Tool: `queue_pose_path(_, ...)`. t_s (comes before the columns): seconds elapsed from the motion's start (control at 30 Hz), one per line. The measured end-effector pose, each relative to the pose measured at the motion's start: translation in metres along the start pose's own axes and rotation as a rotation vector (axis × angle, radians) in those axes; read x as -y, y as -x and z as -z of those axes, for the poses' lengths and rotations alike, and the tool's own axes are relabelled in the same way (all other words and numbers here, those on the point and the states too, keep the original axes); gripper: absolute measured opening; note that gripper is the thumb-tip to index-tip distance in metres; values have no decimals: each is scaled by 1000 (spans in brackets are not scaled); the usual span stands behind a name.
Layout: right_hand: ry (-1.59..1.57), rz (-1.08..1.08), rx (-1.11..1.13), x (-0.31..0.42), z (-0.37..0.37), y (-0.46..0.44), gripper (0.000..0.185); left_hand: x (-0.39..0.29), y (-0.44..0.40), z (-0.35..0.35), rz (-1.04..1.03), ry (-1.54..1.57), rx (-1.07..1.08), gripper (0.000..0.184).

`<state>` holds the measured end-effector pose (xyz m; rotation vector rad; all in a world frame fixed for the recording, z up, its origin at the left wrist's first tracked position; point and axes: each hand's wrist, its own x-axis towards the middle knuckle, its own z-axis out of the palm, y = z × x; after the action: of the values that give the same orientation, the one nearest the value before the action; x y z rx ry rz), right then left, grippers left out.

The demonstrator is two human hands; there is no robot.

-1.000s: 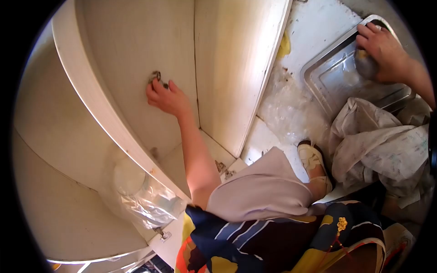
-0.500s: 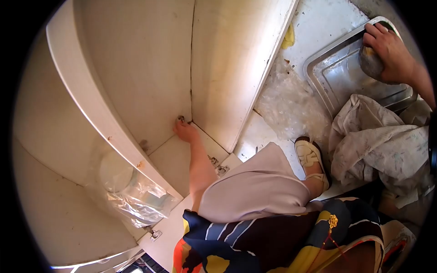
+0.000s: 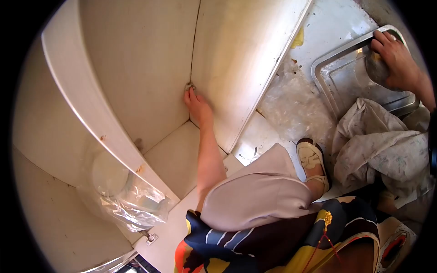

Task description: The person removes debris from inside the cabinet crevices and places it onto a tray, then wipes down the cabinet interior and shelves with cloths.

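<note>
Inside a pale cabinet [image 3: 136,54], my left hand [image 3: 197,105] reaches to the seam where two panels meet. Its fingers are closed on a small dark crumpled thing [image 3: 190,86], pressed against the seam; I cannot make out what it is. At the upper right, my right hand [image 3: 395,61] is curled round a rounded, greyish see-through object [image 3: 377,70], with its fingertips at the rim of a metal tray [image 3: 325,75].
A clear plastic bag [image 3: 136,207] with things in it sits beyond the curved cabinet edge [image 3: 86,102]. Crumpled plastic film [image 3: 296,104] lies on the floor by a shod foot [image 3: 312,161]. Patterned cloth [image 3: 378,141] is bunched below the tray. A metal hinge [image 3: 151,238] shows lower left.
My left hand went from the back panel down to the bottom corner, then up along the seam. My right hand stays at the tray with the rounded object. The view has shifted slightly.
</note>
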<state>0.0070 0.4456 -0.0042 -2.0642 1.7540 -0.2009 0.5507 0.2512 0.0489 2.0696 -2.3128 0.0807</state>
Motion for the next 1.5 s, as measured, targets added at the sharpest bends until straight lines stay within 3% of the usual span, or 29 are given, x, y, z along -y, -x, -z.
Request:
queue_pose_path(0.03, -13, 12, 1, -1, 0, 0, 53, 15, 6, 2, 5, -2, -5, 38)
queue_pose_path(0.1, -24, 16, -2, -2, 2, 1, 53, 58, 15, 2, 260, -99, 79, 38)
queue_pose_path(0.17, -23, 20, 21, -1, 4, 2, 54, 129, 24, -16, 361, -63, 97, 39)
queue_pose_path(0.2, -22, 24, 31, 0, 3, 2, 54, 136, 28, -14, 471, -30, 118, 40)
queue_pose_path(0.3, 1, 23, 38, 0, 0, 2, 56, 145, 11, -21, 520, -70, 217, 42)
queue_pose_path(0.37, 35, 23, -29, -2, -7, 1, 57, 112, 18, -29, 215, -47, -11, 43)
queue_pose_path(0.43, 20, -1, 23, 0, 1, -1, 58, 31, 21, -13, -6, 93, -36, 40)
queue_pose_path(0.5, 17, 8, 136, 4, 10, -4, 58, 7, 17, -5, -21, 137, -24, 37)
queue_pose_path(0.57, 4, 15, 101, 2, 4, -3, 58, 11, 13, 3, -58, 176, -33, 35)
queue_pose_path(0.7, -9, 19, 57, 1, 6, 1, 60, 76, 26, 22, 105, -440, 152, 28)
queue_pose_path(0.73, -14, 12, 62, 0, 3, 3, 60, 98, 33, 26, 98, -442, 159, 28)
queue_pose_path(0.8, 26, 6, 49, -4, -1, 3, 62, 128, 48, 33, -102, -721, 141, 25)
queue_pose_path(0.83, 41, 3, 46, -5, -1, 3, 63, 133, 49, 29, -103, -717, 146, 25)
queue_pose_path(0.9, 32, -1, 95, -6, 0, 1, 64, 141, 52, 29, -322, -807, 150, 22)
queue_pose_path(1.1, 14, -16, 85, -3, 1, 3, 63, 116, 28, 60, -221, -776, 440, 16)
queue_pose_path(1.23, 3, 34, 48, -7, 1, 2, 61, 132, 34, 57, -112, -593, 473, 8)
queue_pose_path(1.33, -28, 46, 51, -4, 4, 1, 56, 104, 58, 67, -209, -613, 595, 10)
queue_pose_path(1.4, -30, 42, 53, 0, 7, 0, 52, 108, 78, 65, -411, -661, 720, 12)
queue_pose_path(1.5, -33, 57, 31, 3, 12, -1, 49, 92, 109, 70, -432, -628, 826, 11)
